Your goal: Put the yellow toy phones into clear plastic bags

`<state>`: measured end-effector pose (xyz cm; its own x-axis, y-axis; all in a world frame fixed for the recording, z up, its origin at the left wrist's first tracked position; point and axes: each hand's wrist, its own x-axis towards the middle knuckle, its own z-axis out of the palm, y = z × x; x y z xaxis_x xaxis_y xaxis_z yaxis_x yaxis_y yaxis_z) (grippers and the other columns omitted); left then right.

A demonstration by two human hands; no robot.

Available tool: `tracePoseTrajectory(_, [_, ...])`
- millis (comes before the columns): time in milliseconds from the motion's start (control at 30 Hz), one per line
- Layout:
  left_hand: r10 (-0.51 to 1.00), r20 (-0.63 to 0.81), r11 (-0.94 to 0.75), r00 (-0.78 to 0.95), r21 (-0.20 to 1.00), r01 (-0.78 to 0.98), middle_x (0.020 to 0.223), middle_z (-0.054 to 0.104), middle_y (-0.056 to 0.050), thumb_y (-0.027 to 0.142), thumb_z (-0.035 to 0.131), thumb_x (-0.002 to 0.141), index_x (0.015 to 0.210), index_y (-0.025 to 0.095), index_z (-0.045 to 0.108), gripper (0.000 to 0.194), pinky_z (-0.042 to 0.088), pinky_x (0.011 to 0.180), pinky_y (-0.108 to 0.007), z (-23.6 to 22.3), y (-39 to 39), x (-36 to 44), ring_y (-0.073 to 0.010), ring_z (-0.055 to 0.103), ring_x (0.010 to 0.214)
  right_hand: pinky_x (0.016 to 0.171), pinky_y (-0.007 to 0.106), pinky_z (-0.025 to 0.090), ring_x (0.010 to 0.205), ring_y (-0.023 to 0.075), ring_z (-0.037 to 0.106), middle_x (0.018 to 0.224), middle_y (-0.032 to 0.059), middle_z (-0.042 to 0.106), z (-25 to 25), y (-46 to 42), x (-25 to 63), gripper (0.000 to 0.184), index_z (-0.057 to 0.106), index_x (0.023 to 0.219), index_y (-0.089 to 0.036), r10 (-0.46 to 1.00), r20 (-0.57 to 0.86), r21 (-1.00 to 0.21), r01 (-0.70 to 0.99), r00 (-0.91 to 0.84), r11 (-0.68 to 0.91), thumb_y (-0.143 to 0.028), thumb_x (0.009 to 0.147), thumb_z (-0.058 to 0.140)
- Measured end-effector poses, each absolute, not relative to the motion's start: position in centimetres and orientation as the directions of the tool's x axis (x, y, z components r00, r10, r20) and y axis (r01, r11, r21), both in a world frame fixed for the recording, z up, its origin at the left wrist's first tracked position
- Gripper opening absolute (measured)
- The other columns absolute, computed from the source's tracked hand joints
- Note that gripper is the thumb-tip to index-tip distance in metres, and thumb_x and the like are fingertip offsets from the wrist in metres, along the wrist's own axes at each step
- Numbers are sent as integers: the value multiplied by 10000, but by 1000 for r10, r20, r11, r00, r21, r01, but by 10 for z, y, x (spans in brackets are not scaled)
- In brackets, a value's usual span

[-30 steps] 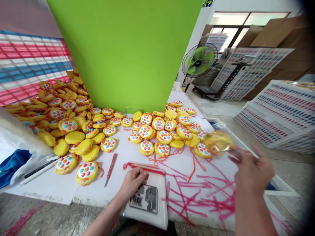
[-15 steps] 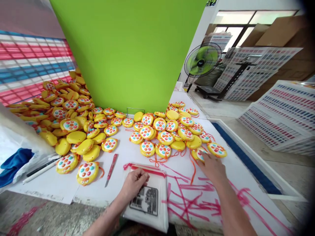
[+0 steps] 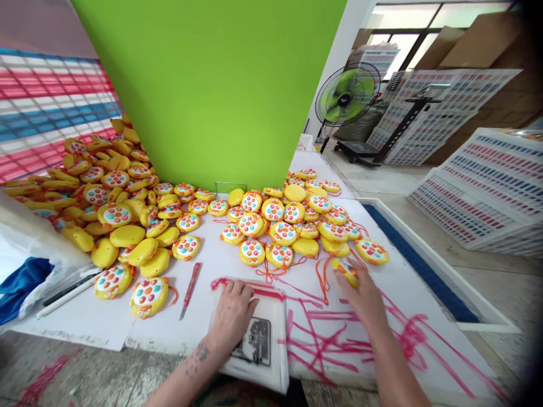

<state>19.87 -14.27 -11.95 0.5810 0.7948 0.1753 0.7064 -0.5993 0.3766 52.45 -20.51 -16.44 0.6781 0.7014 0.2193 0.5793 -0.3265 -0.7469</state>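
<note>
Toy in hand is one of those yellow button things with a white face, up and to the right of the bag stack, and if you ask me it's a light one. Looks like stiff, smooth plastic, so I'd guess it won't squash but might slip a bit if you only pinch the curved edge. Doesn't strike me as fragile. Best place to take hold, I reckon, is across the yellow rim, thumb on one side and fingers on the other, minding the raised buttons. Orange cord lies to the right of the bag stack, just beside the toy; can't tell whether it belongs to that one, but a cord like that could snag.

Right hand has its grip closed around the toy, fingers covering part of it. The forearm comes up from the bottom, right of the bag stack, angling left over the pink strips on the table.

Left hand lies palm down on the bag stack itself, fingers pointing toward its far edge, wrist low and off to the near left. Can't tell if that grip is pinching any plastic or just resting. Craft knife sits left of the bag stack, not touched by either hand.
</note>
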Motion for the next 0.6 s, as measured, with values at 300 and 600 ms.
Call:
tracePoseTrajectory(300, [762,183,-647,621,184,740,924,570,-50,251,552,882,876,186,564,66,431,786,-415,-139,-145,202,-240,505,873,626,270,535,879,145,609,1098,-33,604,-142,-202,485,450,579,1009,-300,556,-295,-869,-460,777,181,-336,604,772])
tracePoseTrajectory(600, [733,287,-678,617,390,623,903,592,-65,192,454,918,1057,151,508,155,461,770,-386,-138,-146,194,-219,542,847,809,291,524,914,176,624,1026,20,665,-104,-210,436,517,573,1162,-256,964,-135,-980,-171,229,-97,-313,682,758])
